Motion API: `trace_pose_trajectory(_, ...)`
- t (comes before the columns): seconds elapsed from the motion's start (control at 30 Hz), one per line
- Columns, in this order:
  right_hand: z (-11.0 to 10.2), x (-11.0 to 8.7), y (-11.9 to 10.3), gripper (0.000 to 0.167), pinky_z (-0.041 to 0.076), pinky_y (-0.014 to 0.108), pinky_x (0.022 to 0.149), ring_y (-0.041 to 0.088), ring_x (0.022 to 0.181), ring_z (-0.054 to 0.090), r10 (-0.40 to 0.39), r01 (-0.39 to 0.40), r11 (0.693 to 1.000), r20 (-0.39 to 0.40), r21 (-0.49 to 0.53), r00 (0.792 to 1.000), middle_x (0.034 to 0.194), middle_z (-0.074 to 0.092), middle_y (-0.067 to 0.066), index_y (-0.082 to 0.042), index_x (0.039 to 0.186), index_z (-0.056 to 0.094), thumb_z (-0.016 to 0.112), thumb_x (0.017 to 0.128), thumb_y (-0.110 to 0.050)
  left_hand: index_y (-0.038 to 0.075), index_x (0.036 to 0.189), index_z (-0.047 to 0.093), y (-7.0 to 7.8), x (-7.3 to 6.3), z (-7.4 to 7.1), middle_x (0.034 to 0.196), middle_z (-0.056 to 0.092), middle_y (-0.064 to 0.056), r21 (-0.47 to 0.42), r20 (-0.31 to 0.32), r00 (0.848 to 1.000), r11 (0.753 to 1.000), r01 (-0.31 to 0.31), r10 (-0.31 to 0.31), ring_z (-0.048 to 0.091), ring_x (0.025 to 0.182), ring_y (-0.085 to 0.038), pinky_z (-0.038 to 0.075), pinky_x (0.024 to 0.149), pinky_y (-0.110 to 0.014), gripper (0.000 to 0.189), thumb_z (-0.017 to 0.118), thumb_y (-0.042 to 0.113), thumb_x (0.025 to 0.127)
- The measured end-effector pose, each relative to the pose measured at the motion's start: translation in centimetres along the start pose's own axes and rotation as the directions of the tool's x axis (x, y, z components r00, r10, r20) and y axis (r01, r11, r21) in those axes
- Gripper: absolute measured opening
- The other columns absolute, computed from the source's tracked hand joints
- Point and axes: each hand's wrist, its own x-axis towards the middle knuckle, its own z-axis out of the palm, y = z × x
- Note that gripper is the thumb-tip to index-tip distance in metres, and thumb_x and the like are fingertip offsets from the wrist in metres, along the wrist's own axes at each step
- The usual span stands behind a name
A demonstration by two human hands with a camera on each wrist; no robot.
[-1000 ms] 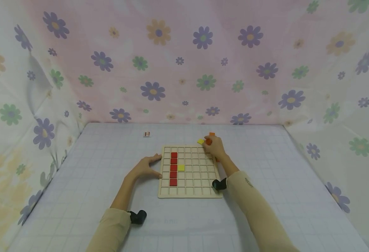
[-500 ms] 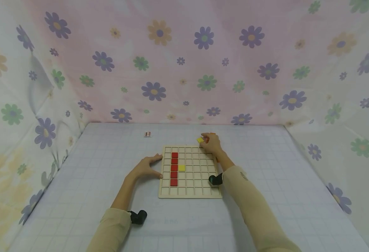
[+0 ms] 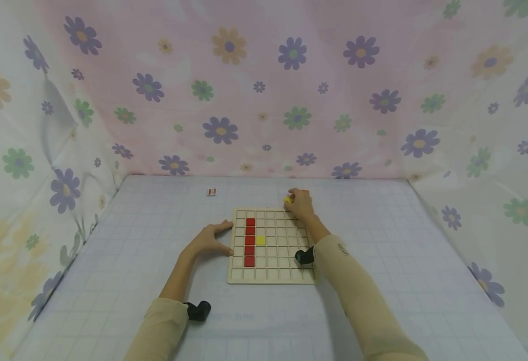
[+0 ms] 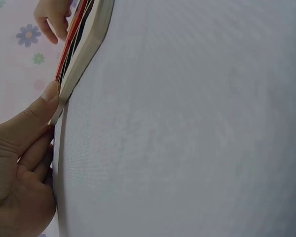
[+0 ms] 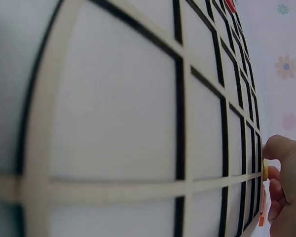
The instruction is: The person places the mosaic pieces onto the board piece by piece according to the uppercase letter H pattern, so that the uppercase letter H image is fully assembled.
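A wooden grid board (image 3: 270, 281) lies flat on the table, with a column of red square tiles (image 3: 249, 240) on its left side. Beside the middle red tile sits one yellow tile (image 3: 260, 240). My left hand (image 3: 205, 239) rests at the board's left edge, thumb and forefinger spread apart and touching it. Past the far right corner, my right hand (image 3: 302, 204) pinches another yellow tile (image 3: 287, 199) between thumb and fingers. The right wrist view shows this yellow tile (image 5: 265, 171) edge-on, mostly covered by the fingers.
Orange pieces (image 5: 262, 217) lie by the right hand, largely hidden behind it in the head view. A small printed card (image 3: 212, 192) is on the table behind the board. Flowered cloth (image 3: 246, 100) hangs at the back and sides.
My right hand has shifted slightly left from the orange pieces to the loose yellow tile and now pinches it. The left hand stays at the board's edge.
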Motion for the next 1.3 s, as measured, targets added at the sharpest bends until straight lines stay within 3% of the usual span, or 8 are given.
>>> trace_pose_trajectory(0.3,-0.8,-0.6,0.3,0.047,0.053,0.044,0.087,0.037,0.100,0.062,0.071,-0.074,0.989,0.027,0.125,0.997,0.109,0.063,0.027,0.011,0.124,0.052,0.064,0.082,-0.006,0.004,0.139,0.045,0.1,-0.2,0.0,0.148,0.034,-0.017,-0.004,-0.002,1.000,1.000,-0.009,0.009,0.025,0.140,-0.032,0.019,0.114,-0.051,0.089,0.087,0.020,0.062)
trace_pose_trajectory(0.43,-1.0,-0.9,0.4,0.044,0.053,0.044,0.084,0.037,0.095,0.062,0.057,-0.058,0.987,0.009,0.149,0.998,0.104,0.064,0.026,0.012,0.121,0.054,0.065,0.082,-0.006,0.005,0.139,0.045,0.2,-0.3,0.0,0.148,0.034,-0.016,-0.004,-0.006,1.000,1.000,-0.005,0.005,0.024,0.140,-0.032,0.019,0.114,-0.051,0.090,0.087,0.021,0.062)
trace_pose_trajectory(0.63,-1.2,-2.1,0.5,0.042,0.054,0.042,0.078,0.036,0.088,0.061,-0.022,0.021,0.970,-0.002,0.242,1.000,0.099,0.063,0.025,0.013,0.116,0.057,0.070,0.081,-0.006,0.004,0.139,0.045,0.1,-0.2,0.0,0.148,0.034,-0.016,-0.006,-0.002,1.000,1.000,-0.005,0.005,0.024,0.140,-0.031,0.019,0.114,-0.051,0.090,0.087,0.021,0.061)
trace_pose_trajectory(0.83,-1.5,-4.1,-0.8,0.042,0.054,0.037,0.074,0.034,0.085,0.061,-0.146,0.116,0.933,0.065,0.340,0.987,0.098,0.064,0.023,0.014,0.115,0.057,0.069,0.078,-0.002,0.004,0.139,0.045,0.2,-0.2,0.0,0.148,0.034,-0.016,-0.002,-0.004,1.000,1.000,-0.010,0.010,0.024,0.140,-0.031,0.019,0.114,-0.050,0.090,0.087,0.020,0.062)
trace_pose_trajectory(1.3,-0.5,-7.0,-2.3,0.036,0.051,0.025,0.063,0.026,0.073,0.061,-0.304,0.259,0.898,0.075,0.356,0.950,0.088,0.067,0.020,0.013,0.106,0.061,0.072,0.075,0.000,0.003,0.139,0.046,0.2,-0.2,0.1,0.147,0.035,-0.017,-0.013,-0.003,1.000,1.000,-0.007,0.007,0.025,0.140,-0.031,0.019,0.114,-0.048,0.089,0.087,0.018,0.061)
